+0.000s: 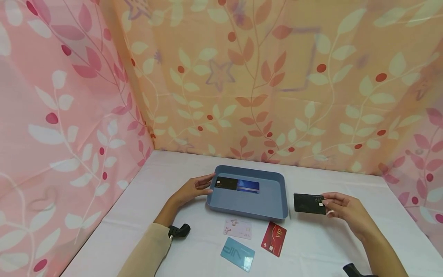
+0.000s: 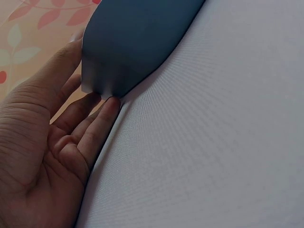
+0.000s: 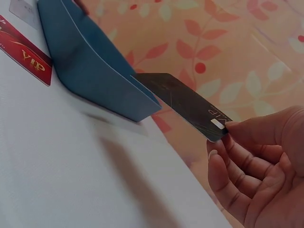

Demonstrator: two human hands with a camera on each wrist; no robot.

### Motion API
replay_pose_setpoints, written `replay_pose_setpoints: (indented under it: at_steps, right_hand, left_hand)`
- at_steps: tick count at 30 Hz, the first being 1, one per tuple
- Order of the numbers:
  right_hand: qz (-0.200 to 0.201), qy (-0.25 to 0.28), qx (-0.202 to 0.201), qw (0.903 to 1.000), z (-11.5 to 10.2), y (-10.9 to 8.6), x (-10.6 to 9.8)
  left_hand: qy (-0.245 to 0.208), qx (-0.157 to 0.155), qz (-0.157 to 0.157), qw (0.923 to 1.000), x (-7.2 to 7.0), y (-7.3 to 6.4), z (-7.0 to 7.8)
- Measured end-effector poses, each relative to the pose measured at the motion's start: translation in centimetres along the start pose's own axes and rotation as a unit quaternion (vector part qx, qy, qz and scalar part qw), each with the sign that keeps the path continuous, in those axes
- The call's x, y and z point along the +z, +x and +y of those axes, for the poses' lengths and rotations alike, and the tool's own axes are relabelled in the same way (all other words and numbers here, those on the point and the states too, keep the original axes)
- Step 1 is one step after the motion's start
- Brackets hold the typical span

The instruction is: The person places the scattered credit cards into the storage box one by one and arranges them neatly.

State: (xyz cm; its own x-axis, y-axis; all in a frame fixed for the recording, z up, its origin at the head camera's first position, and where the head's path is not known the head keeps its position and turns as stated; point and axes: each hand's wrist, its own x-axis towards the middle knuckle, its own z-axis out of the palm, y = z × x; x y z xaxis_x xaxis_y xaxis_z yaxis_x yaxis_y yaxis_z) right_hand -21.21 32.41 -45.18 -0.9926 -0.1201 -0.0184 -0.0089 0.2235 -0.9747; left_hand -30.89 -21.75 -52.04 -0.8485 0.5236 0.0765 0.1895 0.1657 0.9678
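Observation:
My right hand (image 1: 349,211) pinches a black VIP card (image 1: 309,203) by its right end, thumb on top near the chip. The card is held up to the right of a blue-grey tray (image 1: 249,207). In the right wrist view the card's (image 3: 180,102) far end overlaps the tray's rim. At the tray's left end, my left hand (image 1: 192,190) touches the wall with extended fingers; fingertips (image 2: 111,105) rest low against its outside in the left wrist view. Inside the tray, another black VIP card (image 1: 226,183) lies beside a blue card (image 1: 248,186), edge to edge.
In front of the tray, a pale pink floral card (image 1: 237,228), a red VIP card (image 1: 273,239) and a light blue card (image 1: 237,254) lie on the white tablecloth (image 1: 138,231). Leaf-patterned curtains (image 1: 256,77) enclose the table's back and sides.

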Motion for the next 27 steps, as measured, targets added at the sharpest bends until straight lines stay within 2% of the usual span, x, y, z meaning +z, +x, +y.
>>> replay_pose_setpoints:
  at_steps: [5,11,14,27]
  right_hand:
    - [0.007,0.028,0.005,0.9996,0.0,-0.1,-0.2]
    - [0.007,0.097,-0.012,0.9952,-0.2,-0.2,-0.1]
    - [0.006,0.115,-0.014,0.9933,-0.2,-0.1,0.1]
    - [0.006,0.091,0.016,0.9957,-0.6,-0.3,1.0]
  left_hand:
    - [0.008,-0.004,0.005,0.9999,0.0,-0.1,0.1]
    - [0.01,-0.006,0.005,0.9999,0.0,-0.1,0.1]
    - [0.011,-0.005,0.004,0.9999,0.0,-0.1,0.2]
    - [0.01,-0.003,0.007,0.9999,0.2,-0.1,0.1]
